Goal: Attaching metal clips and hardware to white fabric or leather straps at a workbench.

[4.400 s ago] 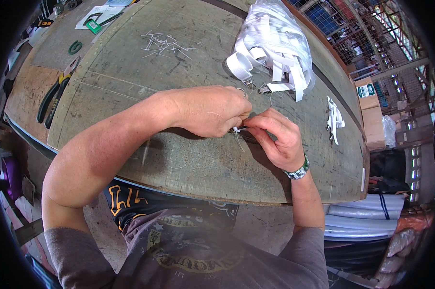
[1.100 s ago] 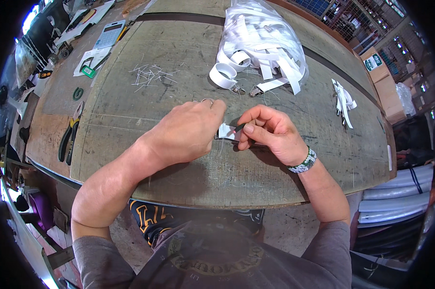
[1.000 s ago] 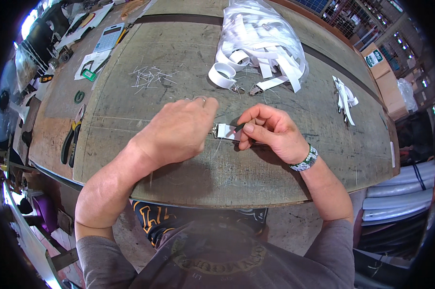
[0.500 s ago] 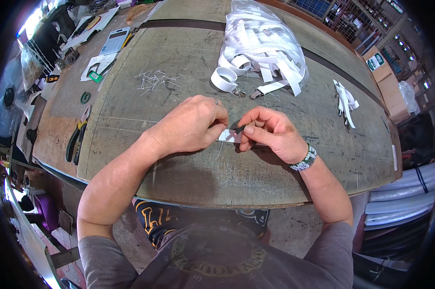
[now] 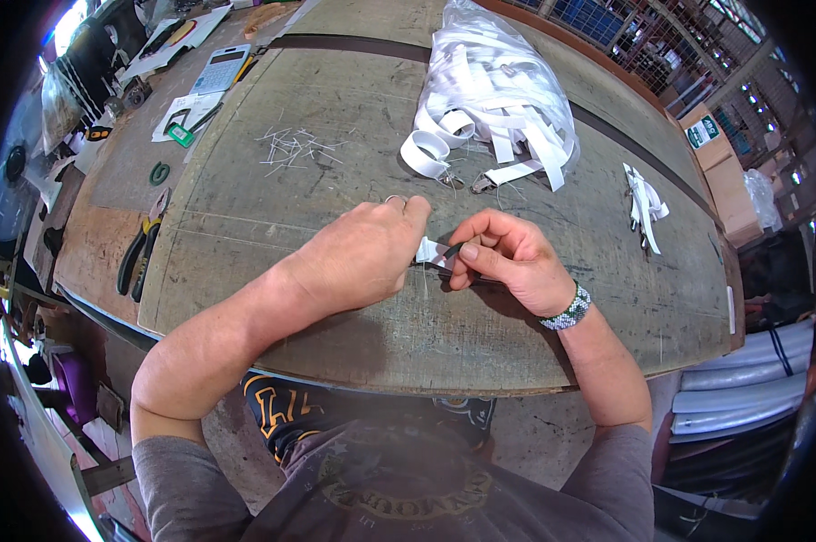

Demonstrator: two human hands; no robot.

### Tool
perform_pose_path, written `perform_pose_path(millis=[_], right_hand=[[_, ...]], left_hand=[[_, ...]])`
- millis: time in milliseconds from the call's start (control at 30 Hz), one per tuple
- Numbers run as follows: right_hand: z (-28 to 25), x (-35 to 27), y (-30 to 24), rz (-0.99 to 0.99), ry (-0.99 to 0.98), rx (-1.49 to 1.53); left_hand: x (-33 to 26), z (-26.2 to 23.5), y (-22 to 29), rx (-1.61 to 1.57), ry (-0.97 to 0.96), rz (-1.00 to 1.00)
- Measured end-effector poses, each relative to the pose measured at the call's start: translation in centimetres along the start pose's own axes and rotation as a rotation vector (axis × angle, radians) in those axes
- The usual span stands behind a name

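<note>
Near the front middle of the table, a short white strap (image 5: pixel 433 252) lies between my hands, with a loose thread hanging from its left end. My right hand (image 5: pixel 509 256), wearing a beaded bracelet, is closed and pinches a small dark piece (image 5: pixel 454 250) of unclear kind over the strap's right end. My left hand (image 5: pixel 364 246) is curled beside the strap's left end, back turned up; whatever its fingers hold is hidden. Beyond them, a clear plastic bag (image 5: pixel 503 81) spills white straps with metal clips. More white straps (image 5: pixel 644 203) lie to the right.
Cut thread ends (image 5: pixel 298 150) are scattered left of the bag. At the left edge lie yellow-and-black pliers (image 5: pixel 143 244), a dark green coil (image 5: pixel 158 173), a green-and-black tool (image 5: pixel 181 135) and a calculator (image 5: pixel 221 70). A cardboard box (image 5: pixel 719 163) stands beyond the right edge.
My left hand has rolled so that its back faces up more, and its fingertips have gone out of sight. The right hand keeps its pinch. The whole view has shifted slightly.
</note>
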State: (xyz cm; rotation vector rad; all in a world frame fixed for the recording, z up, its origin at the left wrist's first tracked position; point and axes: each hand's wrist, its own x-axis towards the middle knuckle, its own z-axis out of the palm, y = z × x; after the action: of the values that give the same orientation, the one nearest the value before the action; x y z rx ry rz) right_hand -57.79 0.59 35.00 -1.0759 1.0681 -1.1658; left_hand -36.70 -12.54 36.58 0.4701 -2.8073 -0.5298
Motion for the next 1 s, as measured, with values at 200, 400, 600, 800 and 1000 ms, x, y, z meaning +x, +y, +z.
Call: perform_pose_path(millis=[200,400,600,800,1000], right_hand=[[0.1,-0.1,-0.3,0.024,0.019,0.040],[0.2,-0.1,0.0,0.009,0.036,0.050],[0.1,0.4,0.3,0.000,-0.001,0.065],[0.1,-0.1,-0.2,-0.006,0.000,0.041],[-0.2,0.1,0.1,-0.018,-0.034,0.031]], left_hand=[[0.1,0.2,-1.0,-0.137,0.010,0.089],[0.3,0.6,-0.5,-0.114,0.036,-0.082],[-0.4,-1.1,-0.4,-0.094,-0.068,-0.042],[0.2,-1.3,-0.3,0.196,-0.033,-0.164],[0.6,-3.0,-2.2,-0.042,0.199,-0.130]])
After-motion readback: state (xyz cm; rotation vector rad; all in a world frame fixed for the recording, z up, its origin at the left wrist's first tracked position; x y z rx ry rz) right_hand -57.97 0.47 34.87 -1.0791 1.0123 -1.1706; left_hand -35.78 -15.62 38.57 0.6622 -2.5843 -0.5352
